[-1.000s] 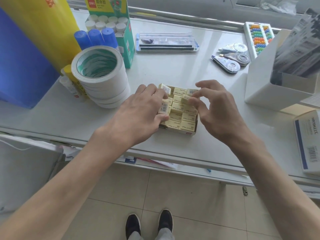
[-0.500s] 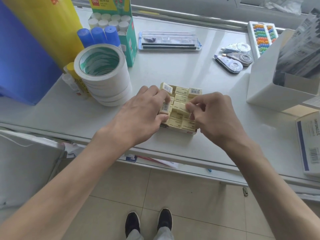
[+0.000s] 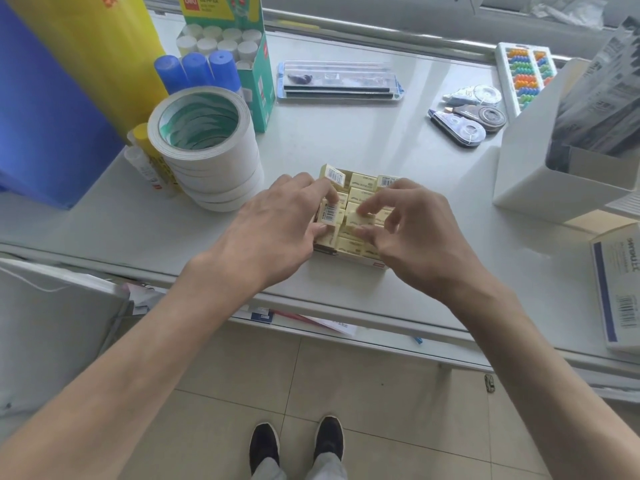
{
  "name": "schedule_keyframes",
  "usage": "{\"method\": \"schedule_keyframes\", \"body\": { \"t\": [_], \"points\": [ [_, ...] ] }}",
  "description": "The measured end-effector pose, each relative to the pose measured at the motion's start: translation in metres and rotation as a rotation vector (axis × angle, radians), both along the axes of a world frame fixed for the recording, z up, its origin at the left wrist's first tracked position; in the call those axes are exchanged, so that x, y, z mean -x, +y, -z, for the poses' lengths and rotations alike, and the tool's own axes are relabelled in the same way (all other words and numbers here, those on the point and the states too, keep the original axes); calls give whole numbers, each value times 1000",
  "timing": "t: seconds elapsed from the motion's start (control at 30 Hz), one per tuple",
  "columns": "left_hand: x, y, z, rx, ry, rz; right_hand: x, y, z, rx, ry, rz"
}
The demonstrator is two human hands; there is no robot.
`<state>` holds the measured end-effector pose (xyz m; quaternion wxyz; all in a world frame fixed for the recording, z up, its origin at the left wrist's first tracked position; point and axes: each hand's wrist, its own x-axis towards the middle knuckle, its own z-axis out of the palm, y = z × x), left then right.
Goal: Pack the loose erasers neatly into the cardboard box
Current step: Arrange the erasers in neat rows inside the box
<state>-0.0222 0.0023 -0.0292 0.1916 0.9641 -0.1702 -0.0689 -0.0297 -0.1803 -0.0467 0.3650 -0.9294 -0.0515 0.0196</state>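
A low cardboard box [image 3: 360,260] near the table's front edge holds several pale yellow erasers [image 3: 362,195] in rows. One eraser [image 3: 333,173] stands tilted at the box's far left corner. My left hand [image 3: 277,226] rests on the box's left side, pinching a barcoded eraser [image 3: 329,212] between thumb and fingers. My right hand [image 3: 415,233] hovers over the box's right half, its thumb and fingertips closed on an eraser [image 3: 360,219] in the middle row. Both hands hide much of the box.
A stack of white tape rolls [image 3: 204,147] stands left of the box, with blue-capped glue sticks [image 3: 195,71] and a green display carton [image 3: 242,53] behind. Correction tapes [image 3: 464,123] lie far right beside a white box [image 3: 540,161]. A flat plastic case [image 3: 339,83] lies at the back.
My right hand has moved down from the far row toward the box's middle and pinches an eraser there. My left hand has stayed on the left side.
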Motion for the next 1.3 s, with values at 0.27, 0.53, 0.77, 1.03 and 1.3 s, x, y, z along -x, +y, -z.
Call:
{"method": "schedule_keyframes", "body": {
  "t": [0.27, 0.53, 0.77, 1.03, 1.3],
  "points": [
    [-1, 0, -2, -4, 24, -13, -2, 4, 1, -46, -3, -4],
    [-2, 0, -1, -2, 41, -14, -4, 8, -5, 111, -27, -81],
    [-2, -1, -2, -19, 39, -15, -7, 12, -12, 275, 11, -142],
    [-5, -1, -3, -29, 39, -6, -10, 14, -12, 267, 17, -127],
    [-3, -2, -1, -12, 27, -10, -2, 9, 0, 126, -39, -42]
  ]
}}
